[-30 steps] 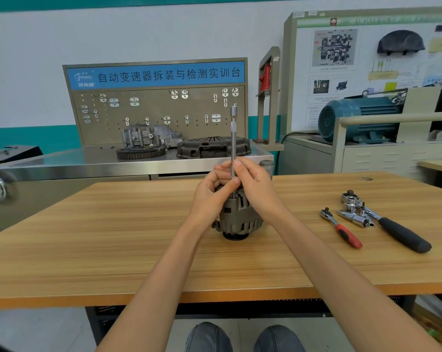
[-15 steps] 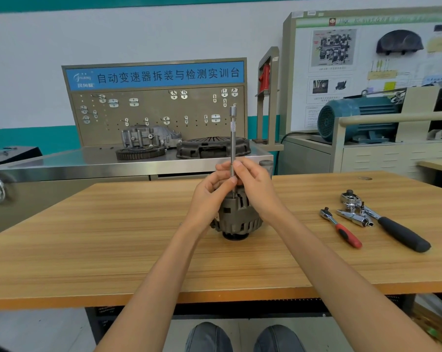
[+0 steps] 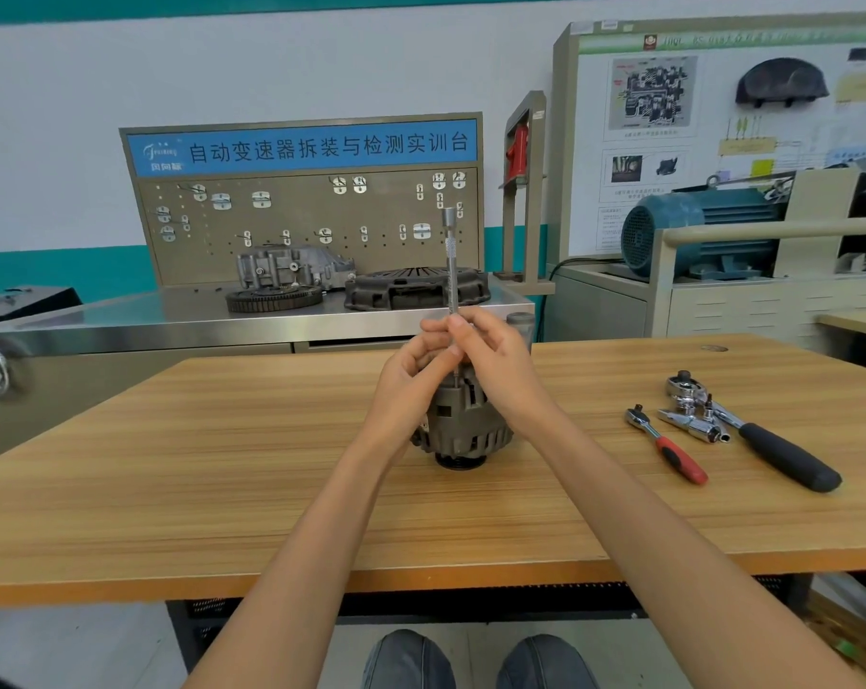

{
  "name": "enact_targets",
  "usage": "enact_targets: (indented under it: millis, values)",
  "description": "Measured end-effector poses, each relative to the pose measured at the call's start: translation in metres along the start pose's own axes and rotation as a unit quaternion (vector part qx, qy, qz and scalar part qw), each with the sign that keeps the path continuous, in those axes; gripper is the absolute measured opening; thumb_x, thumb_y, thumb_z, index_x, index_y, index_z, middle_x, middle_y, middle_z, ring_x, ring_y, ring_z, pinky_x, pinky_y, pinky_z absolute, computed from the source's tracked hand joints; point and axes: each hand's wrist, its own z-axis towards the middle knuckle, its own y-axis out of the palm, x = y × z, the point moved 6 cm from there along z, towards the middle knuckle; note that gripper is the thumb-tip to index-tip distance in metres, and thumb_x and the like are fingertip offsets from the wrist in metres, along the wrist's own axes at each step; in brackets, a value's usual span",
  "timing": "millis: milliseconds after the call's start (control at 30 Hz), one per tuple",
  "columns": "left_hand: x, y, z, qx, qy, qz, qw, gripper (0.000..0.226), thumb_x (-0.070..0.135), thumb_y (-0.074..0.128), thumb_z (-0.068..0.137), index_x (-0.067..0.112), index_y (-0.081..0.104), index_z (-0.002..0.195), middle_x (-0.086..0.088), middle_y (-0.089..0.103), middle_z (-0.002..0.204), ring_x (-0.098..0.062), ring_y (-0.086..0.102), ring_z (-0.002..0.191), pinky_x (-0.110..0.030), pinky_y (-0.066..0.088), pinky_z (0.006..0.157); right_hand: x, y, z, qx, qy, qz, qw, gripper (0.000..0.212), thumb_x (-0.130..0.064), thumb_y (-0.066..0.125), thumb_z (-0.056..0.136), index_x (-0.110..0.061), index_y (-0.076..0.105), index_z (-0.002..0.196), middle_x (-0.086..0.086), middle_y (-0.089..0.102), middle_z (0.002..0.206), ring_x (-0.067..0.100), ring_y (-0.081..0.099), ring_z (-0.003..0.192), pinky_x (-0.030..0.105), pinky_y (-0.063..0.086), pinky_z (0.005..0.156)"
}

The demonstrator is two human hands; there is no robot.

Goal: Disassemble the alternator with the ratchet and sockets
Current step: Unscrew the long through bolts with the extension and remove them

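The blue sign [image 3: 304,147] on the pegboard [image 3: 311,226] reads "自动变速器拆装与检测实训台".

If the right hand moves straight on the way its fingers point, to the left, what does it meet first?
Most likely the left hand: the right hand fingers point left across the upright thin silver extension bar, which both hands pinch above the grey metal alternator. Depth is unclear.

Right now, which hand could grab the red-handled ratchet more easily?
Probably the right hand. The red-handled ratchet lies on the table to the right of the alternator, on that hand's side. The left hand would have to cross over.
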Motion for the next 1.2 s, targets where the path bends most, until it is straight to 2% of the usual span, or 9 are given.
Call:
enact_targets:
  millis: [133, 333, 600, 767, 867, 933, 1000, 1100, 1200]
  values:
    - [-0.0006, -0.0010, 0.0004, 0.009, -0.005, 0.007, 1.000, 0.012, 0.011, 0.058, 0.093, 0.010, 0.068, 0.100, 0.005, 0.071, 0.088, -0.002, 0.066, 0.086, -0.012, 0.048, 0.072, -0.0023, 0.0009, -0.0009, 0.004, -0.001, 0.016, 1.000, 0.023, -0.013, 0.040, 0.100, -0.014, 0.064, 0.100, 0.002, 0.069, 0.103, 0.009, 0.064, 0.099, 0.018, 0.049, 0.087]
    - [-0.0022, 0.0009, 0.0005, 0.019, -0.007, 0.011, 1.000, 0.008, 0.013, 0.061, 0.091, 0.016, 0.066, 0.096, -0.001, 0.071, 0.095, -0.007, 0.066, 0.090, -0.015, 0.050, 0.074, 0.0021, 0.0008, -0.0016, 0.004, 0.026, 0.030, 0.999, 0.005, -0.026, 0.053, 0.095, -0.024, 0.054, 0.099, -0.021, 0.071, 0.080, -0.006, 0.065, 0.086, 0.007, 0.048, 0.073]
    - [-0.0022, 0.0012, 0.0006, 0.024, -0.009, 0.021, 0.999, 0.004, 0.013, 0.061, 0.092, 0.016, 0.063, 0.092, 0.002, 0.068, 0.087, -0.001, 0.063, 0.080, -0.013, 0.048, 0.069, 0.0019, -0.0003, 0.0004, 0.004, 0.007, 0.019, 1.000, 0.013, -0.018, 0.048, 0.098, -0.014, 0.060, 0.098, -0.003, 0.070, 0.103, 0.006, 0.066, 0.096, 0.018, 0.052, 0.082]
    - [0.0006, 0.0002, -0.0008, 0.005, -0.004, 0.016, 1.000, 0.019, 0.012, 0.056, 0.095, 0.008, 0.066, 0.110, 0.003, 0.072, 0.098, 0.001, 0.066, 0.090, -0.010, 0.048, 0.073, 0.0031, -0.0009, 0.0005, 0.003, 0.011, 0.010, 1.000, 0.019, -0.017, 0.044, 0.099, -0.014, 0.063, 0.102, -0.005, 0.070, 0.100, 0.005, 0.065, 0.097, 0.020, 0.051, 0.086]
    - [0.0011, -0.0003, -0.0016, 0.007, -0.003, 0.008, 1.000, 0.015, 0.010, 0.058, 0.093, 0.014, 0.069, 0.103, 0.011, 0.073, 0.097, 0.002, 0.066, 0.092, -0.010, 0.048, 0.074, 0.0016, -0.0003, -0.0010, -0.001, 0.013, 0.017, 1.000, 0.021, -0.016, 0.043, 0.100, -0.016, 0.063, 0.096, -0.005, 0.070, 0.096, 0.007, 0.065, 0.095, 0.021, 0.051, 0.086]
    - [0.0001, -0.0001, -0.0010, 0.020, -0.004, 0.010, 1.000, 0.010, 0.008, 0.061, 0.091, 0.014, 0.069, 0.094, 0.004, 0.072, 0.102, -0.001, 0.067, 0.090, -0.012, 0.049, 0.074, -0.0003, -0.0001, -0.0017, 0.001, 0.016, 0.014, 1.000, 0.024, -0.016, 0.040, 0.100, -0.019, 0.063, 0.093, -0.002, 0.069, 0.098, 0.008, 0.064, 0.098, 0.019, 0.050, 0.087]
    - [-0.0004, 0.0002, -0.0001, 0.033, -0.003, 0.012, 0.999, 0.008, 0.007, 0.063, 0.089, 0.014, 0.066, 0.086, 0.002, 0.070, 0.105, -0.003, 0.066, 0.086, -0.015, 0.050, 0.073, -0.0010, 0.0008, -0.0019, 0.002, 0.022, 0.023, 0.999, 0.026, -0.015, 0.038, 0.101, -0.016, 0.064, 0.096, 0.001, 0.068, 0.102, 0.006, 0.064, 0.097, 0.015, 0.049, 0.085]
    - [-0.0020, -0.0002, 0.0010, 0.041, -0.005, 0.024, 0.999, 0.005, 0.010, 0.064, 0.089, 0.015, 0.065, 0.088, 0.002, 0.070, 0.090, -0.008, 0.064, 0.083, -0.021, 0.051, 0.074, 0.0000, 0.0027, -0.0025, 0.003, 0.035, 0.050, 0.998, 0.021, -0.020, 0.045, 0.099, -0.011, 0.062, 0.108, -0.004, 0.070, 0.099, 0.000, 0.066, 0.090, 0.010, 0.049, 0.078]
    - [-0.0040, -0.0002, 0.0018, 0.041, -0.006, 0.031, 0.999, 0.008, 0.013, 0.065, 0.089, 0.010, 0.066, 0.096, -0.002, 0.069, 0.089, -0.009, 0.064, 0.084, -0.018, 0.050, 0.074, 0.0001, 0.0027, -0.0028, 0.009, 0.032, 0.038, 0.999, 0.004, -0.024, 0.055, 0.094, -0.022, 0.058, 0.097, -0.013, 0.072, 0.085, -0.003, 0.067, 0.084, 0.008, 0.048, 0.070]
